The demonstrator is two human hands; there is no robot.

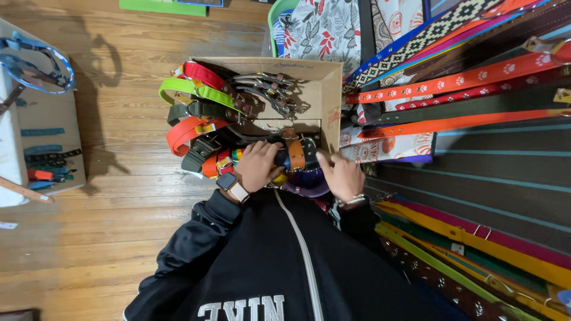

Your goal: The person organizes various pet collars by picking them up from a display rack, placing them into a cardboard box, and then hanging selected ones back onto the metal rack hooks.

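My left hand [257, 166], with a smartwatch on its wrist, is closed around a bundle of pet collars [289, 153] held against my chest. The bundle includes a black collar and a brown leather one. My right hand [342, 175] is at the bundle's right end with its fingers curled and a fingertip on the black collar. Whether it grips anything is hidden. A purple collar [309, 188] loops below both hands. Just beyond the hands is an open cardboard box [326, 89] with red, lime green [190, 89], dark green and orange collars draped over its left rim.
To the right, long leashes and collars hang on a dark slatted wall, among them orange ones with paw prints [464, 77]. Patterned fabric [321, 30] lies behind the box. A white table [12, 148] with blue straps stands at the left on the wooden floor.
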